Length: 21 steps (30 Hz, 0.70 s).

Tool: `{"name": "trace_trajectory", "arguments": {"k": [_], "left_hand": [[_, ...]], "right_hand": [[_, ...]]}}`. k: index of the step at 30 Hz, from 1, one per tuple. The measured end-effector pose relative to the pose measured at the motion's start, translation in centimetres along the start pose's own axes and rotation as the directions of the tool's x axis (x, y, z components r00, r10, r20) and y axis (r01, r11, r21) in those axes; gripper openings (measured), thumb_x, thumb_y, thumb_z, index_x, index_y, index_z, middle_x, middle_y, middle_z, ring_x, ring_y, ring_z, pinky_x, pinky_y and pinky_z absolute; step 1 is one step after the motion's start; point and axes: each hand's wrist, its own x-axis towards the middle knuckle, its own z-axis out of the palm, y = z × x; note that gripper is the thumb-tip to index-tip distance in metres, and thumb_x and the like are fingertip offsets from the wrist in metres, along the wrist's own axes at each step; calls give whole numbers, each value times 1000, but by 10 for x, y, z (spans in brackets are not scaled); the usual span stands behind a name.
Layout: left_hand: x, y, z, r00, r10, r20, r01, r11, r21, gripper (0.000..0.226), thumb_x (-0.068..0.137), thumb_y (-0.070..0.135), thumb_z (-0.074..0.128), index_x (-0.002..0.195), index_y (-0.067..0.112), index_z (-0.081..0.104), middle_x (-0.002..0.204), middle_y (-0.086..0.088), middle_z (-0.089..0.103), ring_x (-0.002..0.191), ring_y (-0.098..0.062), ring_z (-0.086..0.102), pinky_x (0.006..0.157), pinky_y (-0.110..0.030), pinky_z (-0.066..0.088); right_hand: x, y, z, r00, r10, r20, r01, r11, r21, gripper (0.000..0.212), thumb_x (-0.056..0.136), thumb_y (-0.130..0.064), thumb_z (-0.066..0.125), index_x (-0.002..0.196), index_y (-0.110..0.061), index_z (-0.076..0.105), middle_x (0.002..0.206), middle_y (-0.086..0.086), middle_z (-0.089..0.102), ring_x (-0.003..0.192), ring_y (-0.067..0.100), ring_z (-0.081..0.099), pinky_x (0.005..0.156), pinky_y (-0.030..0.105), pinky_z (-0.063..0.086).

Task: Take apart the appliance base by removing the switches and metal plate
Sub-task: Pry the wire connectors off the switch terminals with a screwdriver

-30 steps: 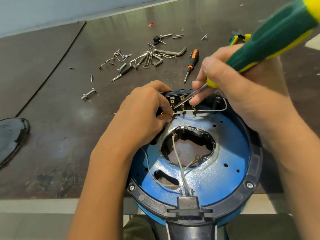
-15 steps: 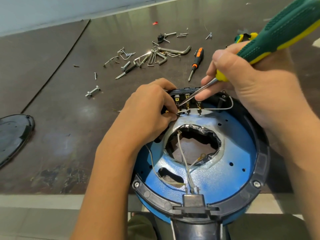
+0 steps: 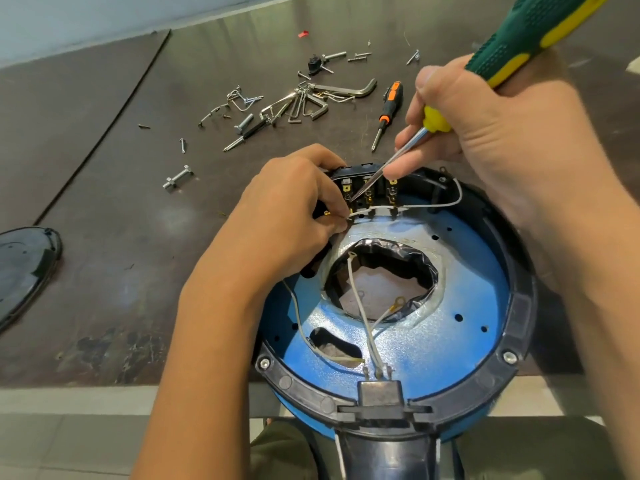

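The appliance base (image 3: 291, 380) lies at the lower centre of the frame, open side up and overhanging the near edge of the table (image 3: 104, 237). The disassembly appears to be partly done. A scatter of loose screws and hex keys (image 3: 304, 105) lies at the upper centre beside a small orange-handled screwdriver (image 3: 389, 109), and a black cover (image 3: 24, 271) is set aside at the left edge.

The switches (image 3: 377, 183) are seen at the far rim of the base, still seated in their black block, with a white wire (image 3: 429, 204) running across their terminals. The blue metal plate (image 3: 450, 341) also remains inside the black ring, where two screws can be made out near the lower corners. So both main removals are judged to be outstanding.

The left hand (image 3: 287, 216) is curled beside the switch block, its fingertips (image 3: 341, 221) pinched together on the left end of the wire. The right hand (image 3: 502, 140) is clamped around the green-and-yellow screwdriver (image 3: 540, 26), with one finger laid along the shaft; the tip is set among the terminals. Whether it is prying a connector or turning a screw cannot be told.
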Motion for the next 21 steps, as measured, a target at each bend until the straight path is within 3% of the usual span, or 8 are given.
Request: {"name": "trace_trajectory", "arguments": {"k": [7,13,18,21], "left_hand": [[0,0,0,1000,3,5,-3,1000,-6,13,83,18,81,86,30,82,128,19,56,112,-10,56,94,-40,49],[-1,1,0,1000,0,9,0,1000,-3,11,83,20,82,86,31,82,134,16,55,119,-13,54,97,-45,49],[-1,1,0,1000,3,19,-3,1000,-3,12,83,21,82,86,32,81,135,14,55,119,-15,54,97,-47,49],[-1,1,0,1000,3,19,-3,1000,-4,12,83,21,81,87,32,81,135,15,55,119,-14,54,96,-46,49]], "right_hand": [[5,5,-1,996,89,14,-88,995,-38,26,97,-35,63,80,-17,71,76,9,77,71,23,76,69,33,62],[5,5,4,995,81,-64,-87,992,-93,31,97,-37,63,73,-18,66,64,1,71,67,24,74,64,27,59],[3,2,5,994,78,-83,-74,996,49,27,99,-19,63,76,-4,62,62,0,64,61,34,72,54,44,61],[3,2,5,995,71,-76,-67,996,53,28,99,-18,62,75,-3,62,62,1,63,60,35,72,55,45,61]]}}
